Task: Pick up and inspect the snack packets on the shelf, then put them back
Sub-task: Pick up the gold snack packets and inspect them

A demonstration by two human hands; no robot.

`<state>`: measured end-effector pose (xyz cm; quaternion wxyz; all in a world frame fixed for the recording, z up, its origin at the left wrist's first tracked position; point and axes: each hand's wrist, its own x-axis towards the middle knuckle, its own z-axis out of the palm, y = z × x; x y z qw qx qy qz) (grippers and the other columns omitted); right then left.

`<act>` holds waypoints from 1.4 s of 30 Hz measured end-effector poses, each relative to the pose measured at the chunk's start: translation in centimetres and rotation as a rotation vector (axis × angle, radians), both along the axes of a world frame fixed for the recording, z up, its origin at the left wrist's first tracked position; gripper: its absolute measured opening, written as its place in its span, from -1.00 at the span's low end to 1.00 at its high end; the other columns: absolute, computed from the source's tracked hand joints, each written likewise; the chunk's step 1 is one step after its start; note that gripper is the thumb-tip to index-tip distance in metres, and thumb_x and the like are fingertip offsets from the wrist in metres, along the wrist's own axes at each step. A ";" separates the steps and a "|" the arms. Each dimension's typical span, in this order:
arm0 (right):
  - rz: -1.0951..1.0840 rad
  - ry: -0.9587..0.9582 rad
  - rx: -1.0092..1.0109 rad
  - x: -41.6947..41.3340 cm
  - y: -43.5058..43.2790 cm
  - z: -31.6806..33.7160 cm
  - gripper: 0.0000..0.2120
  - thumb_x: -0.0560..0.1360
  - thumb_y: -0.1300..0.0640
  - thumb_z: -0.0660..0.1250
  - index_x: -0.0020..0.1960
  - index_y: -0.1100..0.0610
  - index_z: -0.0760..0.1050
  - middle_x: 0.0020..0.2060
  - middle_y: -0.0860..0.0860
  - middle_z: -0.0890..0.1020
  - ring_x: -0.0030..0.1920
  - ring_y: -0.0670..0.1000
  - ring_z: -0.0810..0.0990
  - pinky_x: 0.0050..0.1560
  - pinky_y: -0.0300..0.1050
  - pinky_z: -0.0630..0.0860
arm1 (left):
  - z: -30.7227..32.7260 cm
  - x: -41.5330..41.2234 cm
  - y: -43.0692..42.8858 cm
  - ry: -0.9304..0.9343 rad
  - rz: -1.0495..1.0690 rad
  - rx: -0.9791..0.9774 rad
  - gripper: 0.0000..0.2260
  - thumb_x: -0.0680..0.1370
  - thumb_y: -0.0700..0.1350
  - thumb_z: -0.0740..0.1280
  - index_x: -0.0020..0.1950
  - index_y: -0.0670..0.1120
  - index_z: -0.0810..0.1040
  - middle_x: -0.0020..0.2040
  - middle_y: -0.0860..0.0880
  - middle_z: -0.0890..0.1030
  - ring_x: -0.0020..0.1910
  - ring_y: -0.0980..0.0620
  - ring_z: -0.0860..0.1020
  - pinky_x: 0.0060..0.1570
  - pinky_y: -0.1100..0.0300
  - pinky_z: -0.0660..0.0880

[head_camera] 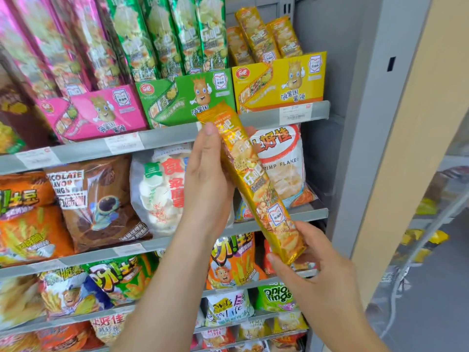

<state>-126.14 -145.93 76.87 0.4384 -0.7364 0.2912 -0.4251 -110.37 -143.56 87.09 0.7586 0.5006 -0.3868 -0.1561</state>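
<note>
1. A pink display box (101, 115) and a green display box (185, 97) stand side by side on the top shelf (172, 135), with long packets upright in them.
2. The left hand (205, 179) holds the upper half of the yellow snack packet (251, 179), thumb lying up its left edge, fingers wrapped behind.
3. The packet slants in front of the shelves, off them, its top end over the green box's corner.
4. A yellow display box (279, 82) holds matching packets.
5. The right hand (317, 262) grips the packet's lower end between thumb and fingers.

Left hand (206, 179) high, right hand (317, 265) low, gripping.
</note>
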 end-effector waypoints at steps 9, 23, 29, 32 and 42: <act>0.168 -0.048 -0.309 1.6 -6.5 9.7 -0.24 0.34 -0.29 0.35 0.44 -0.38 0.07 0.32 -0.32 0.45 0.24 -0.26 0.50 0.15 -0.21 0.52 | 4.5 -2.9 -4.0 -0.282 -0.098 -0.002 -0.78 0.63 0.03 0.21 -0.15 0.25 0.56 -0.25 0.45 0.60 -0.18 0.50 0.56 -0.21 0.56 0.46; 0.240 -0.541 -0.554 6.7 -16.6 28.5 -0.49 0.41 0.12 0.50 0.28 -0.05 0.38 0.04 -0.24 0.62 0.05 -0.24 0.60 0.07 -0.23 0.53 | 21.6 -0.1 -10.8 -0.620 0.028 -0.202 -0.71 0.55 -0.04 0.31 0.21 -0.17 0.54 0.02 -0.07 0.67 0.06 -0.10 0.63 0.15 -0.11 0.54; 0.139 -0.471 -0.274 8.8 -19.8 28.1 -0.60 0.51 0.24 0.27 0.32 0.03 0.42 0.21 -0.07 0.54 0.20 -0.18 0.50 0.32 -0.12 0.42 | 20.5 1.7 -11.8 -0.903 0.552 -0.169 -0.86 0.66 -0.05 0.20 0.17 -0.05 0.44 -0.15 0.15 0.56 -0.24 0.15 0.52 -0.21 0.26 0.44; -0.043 -0.020 -0.361 10.7 -21.3 27.2 -0.53 0.53 0.21 0.19 0.43 0.10 0.28 0.32 0.11 0.48 0.30 0.15 0.45 0.28 0.09 0.43 | 18.9 2.0 -11.5 -0.935 0.621 -0.179 -0.84 0.66 -0.05 0.17 0.21 -0.04 0.41 -0.10 0.22 0.53 -0.20 0.23 0.50 -0.25 0.37 0.36; -0.184 0.500 -0.128 15.8 -24.5 26.5 -0.58 0.57 0.18 0.13 0.41 0.22 0.22 0.31 0.22 0.48 0.30 0.25 0.48 0.20 0.08 0.42 | 16.7 2.2 -11.0 -0.825 0.417 -0.097 -0.80 0.66 -0.04 0.17 0.25 -0.04 0.42 -0.12 0.09 0.59 -0.20 0.06 0.55 -0.14 0.05 0.50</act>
